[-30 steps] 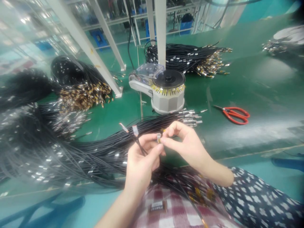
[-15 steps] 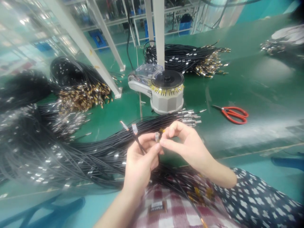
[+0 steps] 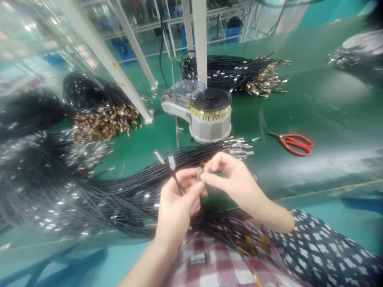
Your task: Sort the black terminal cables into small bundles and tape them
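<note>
My left hand (image 3: 180, 196) is closed on black cables (image 3: 176, 178); two labelled ends stick up past its fingers. At its thumb and forefinger a small metal connector (image 3: 199, 172) shows, with yellowish tape at its lower side. My right hand (image 3: 231, 175) pinches at this connector, thumb and forefinger together, with a bit of amber tape (image 3: 204, 164) by the fingertips. How far the tape goes round the connector is hidden by the fingers. More cables with amber-taped ends (image 3: 249, 241) lie across my lap below the hands.
A round tape dispenser (image 3: 210, 115) stands on the green table (image 3: 299, 107) behind my hands. Red-handled scissors (image 3: 295, 143) lie to the right. Cable bundles lie at left (image 3: 101, 119), at the back (image 3: 233, 73) and under my hands (image 3: 134, 179). White metal posts (image 3: 200, 40) rise from the table.
Both hands have shifted very slightly, the left a little to the right. The connector is turned a little, and more yellowish tape shows on it.
</note>
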{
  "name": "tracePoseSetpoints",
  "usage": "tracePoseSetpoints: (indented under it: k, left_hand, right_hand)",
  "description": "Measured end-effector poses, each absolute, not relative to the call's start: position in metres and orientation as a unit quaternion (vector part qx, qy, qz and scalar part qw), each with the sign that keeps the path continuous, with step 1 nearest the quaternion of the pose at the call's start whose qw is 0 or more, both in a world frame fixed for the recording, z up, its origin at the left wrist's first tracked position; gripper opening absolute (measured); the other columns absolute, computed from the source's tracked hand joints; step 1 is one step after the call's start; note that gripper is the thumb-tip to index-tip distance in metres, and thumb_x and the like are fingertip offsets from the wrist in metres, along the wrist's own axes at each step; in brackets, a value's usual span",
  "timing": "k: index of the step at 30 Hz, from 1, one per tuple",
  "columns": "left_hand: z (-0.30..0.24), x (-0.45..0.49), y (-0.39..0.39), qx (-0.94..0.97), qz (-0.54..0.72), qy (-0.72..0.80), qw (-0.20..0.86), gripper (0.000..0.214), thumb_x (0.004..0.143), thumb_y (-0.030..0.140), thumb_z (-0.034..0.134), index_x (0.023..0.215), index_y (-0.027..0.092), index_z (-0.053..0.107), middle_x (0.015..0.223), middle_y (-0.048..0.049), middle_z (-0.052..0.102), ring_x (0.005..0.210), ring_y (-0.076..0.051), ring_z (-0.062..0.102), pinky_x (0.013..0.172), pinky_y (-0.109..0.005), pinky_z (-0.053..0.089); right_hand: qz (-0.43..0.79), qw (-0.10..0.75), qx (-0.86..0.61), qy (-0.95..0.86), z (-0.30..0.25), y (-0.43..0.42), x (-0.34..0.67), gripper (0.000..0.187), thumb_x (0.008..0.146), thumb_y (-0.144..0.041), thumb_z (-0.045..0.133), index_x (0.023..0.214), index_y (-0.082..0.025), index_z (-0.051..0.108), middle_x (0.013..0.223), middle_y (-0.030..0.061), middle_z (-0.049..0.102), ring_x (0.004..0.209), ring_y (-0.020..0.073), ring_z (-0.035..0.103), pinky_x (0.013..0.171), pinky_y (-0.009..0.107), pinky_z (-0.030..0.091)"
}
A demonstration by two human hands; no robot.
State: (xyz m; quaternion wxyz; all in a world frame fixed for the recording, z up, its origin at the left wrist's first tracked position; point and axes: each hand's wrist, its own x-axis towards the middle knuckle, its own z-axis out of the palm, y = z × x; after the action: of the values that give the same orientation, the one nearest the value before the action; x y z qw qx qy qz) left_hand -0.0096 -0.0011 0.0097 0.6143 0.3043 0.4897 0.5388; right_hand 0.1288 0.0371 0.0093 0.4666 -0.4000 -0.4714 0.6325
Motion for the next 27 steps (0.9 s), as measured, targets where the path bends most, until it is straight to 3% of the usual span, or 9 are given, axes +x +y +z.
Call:
tracePoseSetpoints:
  k: [27]
  left_hand:
    - [0.0096,-0.0075,0.0011,0.316,0.539,0.490,0.608,0.020,0.076,0.025,0.075,0.091,0.018,0.064,0.054,0.0022,0.060,0.033,-0.001,0.033,0.034,-0.014,0.022]
  right_hand:
    - [0.570,0.479,-0.428,-0.512,0.0098,0.0358,0.1249,0.024,0.071,-0.015,0.068,0.068,-0.022,0.045,0.069,-0.0029,0.061,0.069,0.0140,0.057,0.073,0.031,0.047]
